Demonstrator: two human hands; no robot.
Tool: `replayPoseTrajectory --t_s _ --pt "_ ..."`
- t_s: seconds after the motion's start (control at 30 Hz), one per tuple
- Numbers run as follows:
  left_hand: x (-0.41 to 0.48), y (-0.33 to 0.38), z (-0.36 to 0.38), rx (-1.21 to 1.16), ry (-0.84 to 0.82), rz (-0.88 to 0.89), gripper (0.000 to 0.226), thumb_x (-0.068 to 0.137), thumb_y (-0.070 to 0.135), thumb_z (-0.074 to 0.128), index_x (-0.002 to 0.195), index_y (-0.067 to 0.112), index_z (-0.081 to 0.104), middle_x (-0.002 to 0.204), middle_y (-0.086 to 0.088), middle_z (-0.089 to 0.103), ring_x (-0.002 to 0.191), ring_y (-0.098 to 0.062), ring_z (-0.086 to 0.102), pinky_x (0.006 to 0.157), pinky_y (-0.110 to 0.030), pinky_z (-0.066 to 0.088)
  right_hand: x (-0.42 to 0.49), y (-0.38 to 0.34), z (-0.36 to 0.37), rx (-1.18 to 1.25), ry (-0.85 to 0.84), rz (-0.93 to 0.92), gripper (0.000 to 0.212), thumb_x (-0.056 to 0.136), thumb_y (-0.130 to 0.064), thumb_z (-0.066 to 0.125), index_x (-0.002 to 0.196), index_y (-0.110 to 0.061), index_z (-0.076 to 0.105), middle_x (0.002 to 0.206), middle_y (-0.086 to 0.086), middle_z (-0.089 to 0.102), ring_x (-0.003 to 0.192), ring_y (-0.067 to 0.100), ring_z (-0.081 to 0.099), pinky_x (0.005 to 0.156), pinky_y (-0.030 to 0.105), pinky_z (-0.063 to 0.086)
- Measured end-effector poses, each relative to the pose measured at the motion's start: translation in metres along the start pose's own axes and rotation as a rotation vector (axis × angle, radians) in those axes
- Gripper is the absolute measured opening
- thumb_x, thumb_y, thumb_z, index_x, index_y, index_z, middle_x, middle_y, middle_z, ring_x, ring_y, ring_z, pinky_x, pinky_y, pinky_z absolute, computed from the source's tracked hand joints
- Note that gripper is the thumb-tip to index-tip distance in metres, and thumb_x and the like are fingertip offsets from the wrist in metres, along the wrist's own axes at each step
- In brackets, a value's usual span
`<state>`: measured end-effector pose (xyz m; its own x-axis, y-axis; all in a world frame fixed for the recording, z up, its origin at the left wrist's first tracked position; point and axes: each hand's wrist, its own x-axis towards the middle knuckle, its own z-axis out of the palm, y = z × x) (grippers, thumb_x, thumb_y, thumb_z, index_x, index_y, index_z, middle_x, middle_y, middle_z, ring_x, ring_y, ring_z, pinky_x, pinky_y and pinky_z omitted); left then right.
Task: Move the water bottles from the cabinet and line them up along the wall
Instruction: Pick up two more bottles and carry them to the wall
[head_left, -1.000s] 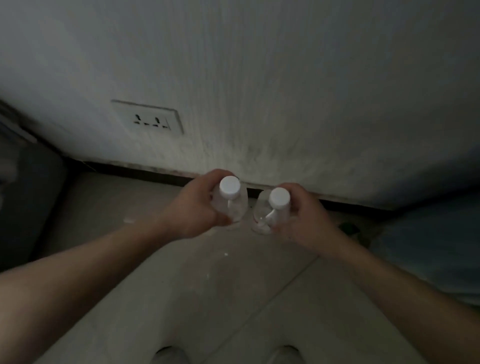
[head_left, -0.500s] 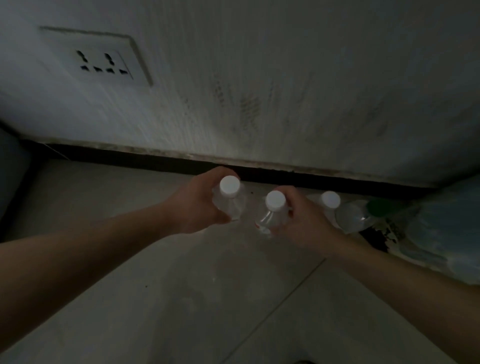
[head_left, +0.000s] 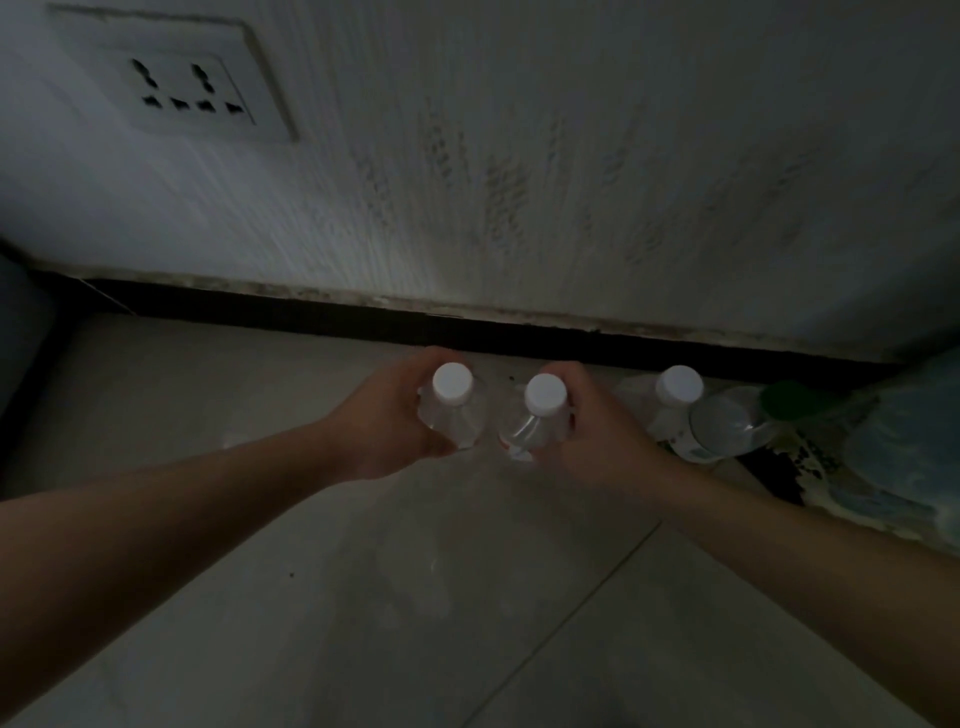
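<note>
Each hand grips a white-capped bottle by the shoulder: left hand (head_left: 387, 423) on the left bottle (head_left: 453, 400), right hand (head_left: 597, 434) on the middle bottle (head_left: 537, 415), both near the baseboard (head_left: 311, 314). Released tilted, either could topple and knock the standing bottle (head_left: 675, 395) just beside.

Four clear plastic water bottles (head_left: 460, 421) show across the middle and right of the frame. Three carry white screw caps (head_left: 453, 382); the fourth, farthest right, has one green cap (head_left: 782, 400). Two bare hands are in view, the left hand (head_left: 384, 426) and the right hand (head_left: 597, 441). Each grips one white-capped bottle, so two bottles are held and two are free. One white wall socket plate (head_left: 176, 78) sits at the upper left.
</note>
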<state>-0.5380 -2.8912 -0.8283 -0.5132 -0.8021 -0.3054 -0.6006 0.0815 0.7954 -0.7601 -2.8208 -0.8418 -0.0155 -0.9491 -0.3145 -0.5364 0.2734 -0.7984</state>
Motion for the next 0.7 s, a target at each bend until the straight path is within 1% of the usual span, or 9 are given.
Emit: replayPoseTrajectory --t_s 0.07,0.2,0.23,0.33,0.43,0.5,0.6,0.63,0.7 --pt "0.0 -0.002 -0.001 -0.002 -0.003 -0.001 0.07 0.063 0.012 0.089 0.118 0.037 0.054 0.11 0.024 0.058 0.101 0.009 0.054 0.081 -0.01 0.043 0.0 0.0 0.0 0.0 -0.001 -0.012 0.058 0.069 -0.022 0.083 0.112 -0.03 0.045 0.105 -0.014 0.056 0.098 0.009 0.058 0.075 0.025 0.043" --pt "0.003 -0.006 -0.005 -0.006 -0.001 0.009 0.069 0.062 0.018 0.09 0.116 0.042 0.054 0.112 0.022 0.061 0.106 0.002 0.058 0.091 -0.022 0.048 -0.001 0.002 -0.002 0.01 0.006 -0.024 0.058 0.07 -0.022 0.084 0.111 -0.033 0.044 0.106 -0.016 0.056 0.098 0.007 0.058 0.077 0.024 0.042" --pt "0.003 -0.007 -0.005 0.002 -0.006 0.012 0.07 0.062 0.017 0.09 0.117 0.042 0.054 0.113 0.022 0.061 0.107 0.001 0.058 0.092 -0.023 0.048 -0.002 0.002 -0.003 0.004 0.001 -0.032 0.058 0.07 -0.022 0.084 0.111 -0.033 0.044 0.105 -0.018 0.055 0.098 0.005 0.057 0.078 0.023 0.041" --pt "0.003 -0.008 -0.004 0.026 -0.009 0.009 0.072 0.064 0.014 0.089 0.119 0.041 0.052 0.113 0.023 0.059 0.107 0.002 0.056 0.089 -0.018 0.046 -0.004 0.001 -0.006 -0.02 0.001 -0.035 0.061 0.069 -0.022 0.085 0.113 -0.033 0.043 0.106 -0.022 0.054 0.098 0.001 0.056 0.08 0.021 0.041" --pt "0.002 -0.009 -0.005 0.037 -0.01 0.011 0.075 0.063 0.019 0.09 0.123 0.041 0.051 0.115 0.024 0.058 0.107 0.003 0.056 0.093 -0.023 0.047 -0.007 -0.004 -0.007 -0.044 -0.002 -0.026 0.067 0.068 -0.022 0.085 0.118 -0.033 0.042 0.112 -0.015 0.056 0.101 0.005 0.055 0.076 0.013 0.04" --pt "0.001 -0.008 -0.006 0.033 -0.019 0.008 0.076 0.062 0.023 0.09 0.125 0.04 0.051 0.115 0.024 0.058 0.107 0.003 0.056 0.094 -0.024 0.048 -0.007 -0.006 -0.008 -0.062 -0.008 -0.027 0.073 0.068 -0.02 0.085 0.126 -0.029 0.042 0.118 -0.011 0.054 0.106 0.006 0.054 0.074 0.009 0.038" --pt "0.001 -0.007 -0.01 0.031 -0.018 0.023 0.078 0.061 0.027 0.091 0.126 0.041 0.05 0.119 0.024 0.057 0.111 0.0 0.056 0.099 -0.029 0.048 -0.005 -0.007 -0.01 -0.072 -0.024 -0.03 0.084 0.067 -0.016 0.085 0.135 -0.028 0.038 0.126 -0.011 0.051 0.117 0.009 0.051 0.088 0.019 0.04" --pt "0.001 -0.007 -0.012 0.031 -0.024 0.028 0.08 0.06 0.029 0.092 0.126 0.041 0.05 0.121 0.024 0.057 0.114 -0.001 0.056 0.102 -0.033 0.048 -0.005 -0.006 -0.01 -0.078 -0.028 -0.037 0.085 0.066 -0.018 0.085 0.135 -0.03 0.037 0.127 -0.012 0.05 0.118 0.009 0.05 0.091 0.022 0.041" --pt "-0.001 -0.008 -0.015 0.03 -0.039 0.026 0.083 0.054 0.04 0.091 0.126 0.044 0.049 0.123 0.024 0.057 0.117 -0.003 0.056 0.104 -0.038 0.047 -0.007 -0.005 -0.01 -0.085 -0.028 -0.043 0.086 0.065 -0.02 0.086 0.133 -0.034 0.036 0.127 -0.014 0.05 0.118 0.007 0.05 0.094 0.023 0.042"
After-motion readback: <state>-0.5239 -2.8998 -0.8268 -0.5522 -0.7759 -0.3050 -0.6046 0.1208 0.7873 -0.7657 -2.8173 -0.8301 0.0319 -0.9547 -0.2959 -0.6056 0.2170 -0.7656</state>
